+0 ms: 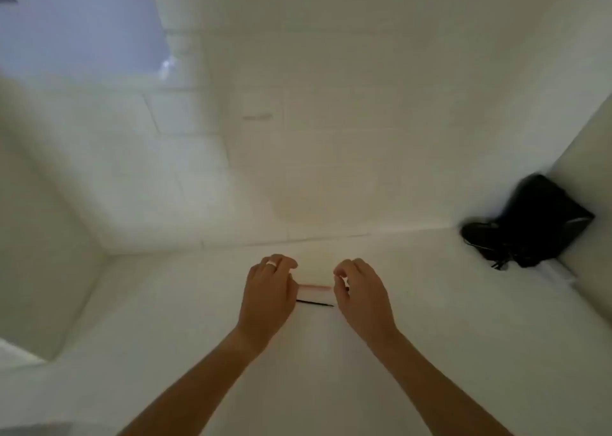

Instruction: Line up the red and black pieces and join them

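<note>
- Left hand [269, 298], lower centre of frame: fingers curled down, fingertips at the left end of a pale pink strip [314, 288]; whether the strip is actually pinched cannot be told, blur too heavy.
- A pale ring [271, 263] is worn on one finger of that hand.
- Right hand [361, 298], just right of centre: fingers curled, thumb and forefinger brought close at the strip's right end; contact cannot be told.
- Strip is seen lying flat between the two hands, on the white surface [185, 319].
- A thin black stick [314, 303] is laid just below the strip, roughly parallel, spanning the gap between the hands.
- Both bare forearms are extended up from the bottom edge.
- Black bag [543, 220] with cords is set at the right edge, in the corner, well apart from the hands.
- White tiled wall [331, 104] fills the upper frame.
- Bluish window area [76, 21] is seen in the upper left.
</note>
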Motion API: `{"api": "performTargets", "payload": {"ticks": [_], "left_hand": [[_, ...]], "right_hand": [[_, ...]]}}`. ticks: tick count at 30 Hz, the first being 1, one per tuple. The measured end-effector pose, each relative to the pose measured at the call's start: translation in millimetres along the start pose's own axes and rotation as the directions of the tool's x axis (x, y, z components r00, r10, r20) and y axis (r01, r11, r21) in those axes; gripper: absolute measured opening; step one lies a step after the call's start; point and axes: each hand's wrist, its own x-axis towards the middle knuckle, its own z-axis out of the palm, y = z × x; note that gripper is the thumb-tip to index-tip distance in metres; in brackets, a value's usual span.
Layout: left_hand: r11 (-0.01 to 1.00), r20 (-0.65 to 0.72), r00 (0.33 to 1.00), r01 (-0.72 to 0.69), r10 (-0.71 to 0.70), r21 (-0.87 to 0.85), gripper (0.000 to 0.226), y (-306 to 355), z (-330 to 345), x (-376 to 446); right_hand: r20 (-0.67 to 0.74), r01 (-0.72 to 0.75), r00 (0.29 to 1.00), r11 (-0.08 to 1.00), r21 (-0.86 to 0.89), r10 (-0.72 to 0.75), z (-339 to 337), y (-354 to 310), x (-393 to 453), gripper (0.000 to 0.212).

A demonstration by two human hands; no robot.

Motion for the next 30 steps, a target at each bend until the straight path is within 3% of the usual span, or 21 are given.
{"api": "performTargets", "payload": {"ticks": [12,23,30], "left_hand": [[0.994,-0.207,0.977,0.031,-0.052,-0.105,0.023,-36,41,-21],[0.990,-0.120,0.986,0.108,-0.118,-0.086,0.019,-37,44,-20],[0.984,-0.136,0.977,0.151,-0.162,-0.093,0.029,-31,38,-21]], "right_hand": [[-0.202,0.214,0.955,0.976,-0.039,-0.217,47,29,-18,0.012],[-0.177,0.040,0.983,0.996,-0.077,-0.053,52,36,-18,0.006],[-0.147,-0.022,0.989,0.999,-0.035,0.017,52,40,-17,0.009]]}}
